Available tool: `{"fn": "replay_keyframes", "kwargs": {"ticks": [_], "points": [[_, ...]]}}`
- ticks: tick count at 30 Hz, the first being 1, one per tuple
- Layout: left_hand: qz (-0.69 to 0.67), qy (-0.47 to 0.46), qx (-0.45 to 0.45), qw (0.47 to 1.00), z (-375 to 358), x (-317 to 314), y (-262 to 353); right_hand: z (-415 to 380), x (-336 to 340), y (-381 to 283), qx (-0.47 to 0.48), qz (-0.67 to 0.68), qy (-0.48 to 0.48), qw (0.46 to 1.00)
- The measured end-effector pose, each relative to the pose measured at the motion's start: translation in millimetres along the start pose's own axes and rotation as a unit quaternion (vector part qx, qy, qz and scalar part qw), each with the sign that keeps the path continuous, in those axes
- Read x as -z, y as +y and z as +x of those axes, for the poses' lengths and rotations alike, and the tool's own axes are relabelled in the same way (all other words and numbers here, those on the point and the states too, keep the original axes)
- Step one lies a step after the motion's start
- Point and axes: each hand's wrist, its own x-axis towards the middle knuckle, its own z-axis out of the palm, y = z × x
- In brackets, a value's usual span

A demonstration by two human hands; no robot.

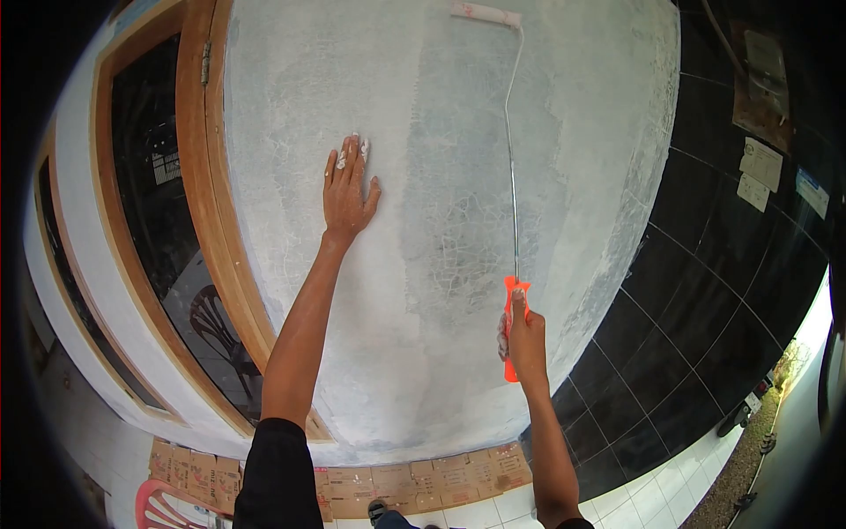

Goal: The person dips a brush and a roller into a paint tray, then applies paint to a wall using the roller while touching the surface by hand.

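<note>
Gripping a paint roller (514, 185) by its orange handle, the right hand (526, 339) is closed firmly; the roller's sleeve (486, 14) sits high against the wall (476, 238). The left hand (349, 189), fingers slightly parted and white-smeared, seems pressed to the wall, though contact is hard to confirm. A sideways slip of the long rod could mark the wooden frame (198, 159) or black tiles (679, 344) flanking it. Below, loose cardboard (423, 485) might slide underfoot; a red chair (145, 507) crowds the lower left.
</note>
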Motion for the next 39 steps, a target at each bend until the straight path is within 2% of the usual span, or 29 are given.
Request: {"fn": "replay_keyframes", "kwargs": {"ticks": [4,8,10,15,18,21,26,30,31,32,35,37,39], "points": [[-0.007,0.014,-0.004,1.000,0.8,-0.4,-0.1,39.8,-20.6,-67.5,0.040,0.042,-0.018,0.998],[-0.017,0.016,0.000,1.000,0.5,-0.5,-0.4,27.1,-41.6,-51.4,0.003,0.070,-0.049,0.996],[-0.026,0.024,-0.004,0.999,0.1,-2.7,-1.6,2.3,-45.6,-11.9,-0.010,0.062,-0.061,0.996],[-0.028,0.025,-0.011,0.999,0.6,-4.4,-3.3,-93.3,-36.3,138.7,-0.111,0.073,-0.056,0.990],[-0.026,0.027,-0.015,0.999,-0.7,-4.8,-4.6,-162.9,-9.5,232.9,-0.092,0.024,-0.046,0.994],[-0.032,0.043,-0.029,0.998,0.6,-6.3,-5.9,-221.0,28.7,306.7,-0.130,-0.027,-0.059,0.989],[-0.042,0.063,-0.041,0.996,-1.1,-9.8,-8.5,-288.9,66.6,376.3,-0.288,0.014,-0.075,0.955],[-0.039,0.072,-0.049,0.995,-1.9,-13.6,-10.9,-293.2,71.6,393.2,-0.252,-0.016,-0.049,0.966],[-0.040,0.075,-0.048,0.995,-1.7,-13.8,-11.1,-285.2,68.3,384.4,-0.272,-0.033,-0.052,0.960],[-0.042,0.070,-0.050,0.995,-1.3,-13.8,-11.6,-274.1,60.6,376.9,-0.237,-0.019,-0.046,0.970],[-0.048,0.063,-0.063,0.995,-0.6,-16.5,-14.4,-212.8,31.8,304.4,-0.199,0.025,-0.025,0.979],[-0.018,0.145,-0.086,0.986,3.4,-19.3,-14.4,-168.5,14.0,268.1,-0.146,0.021,-0.012,0.989],[-0.049,0.141,-0.083,0.985,5.4,-14.2,-7.0,-130.3,0.8,214.4,-0.122,0.047,-0.013,0.991]]}}
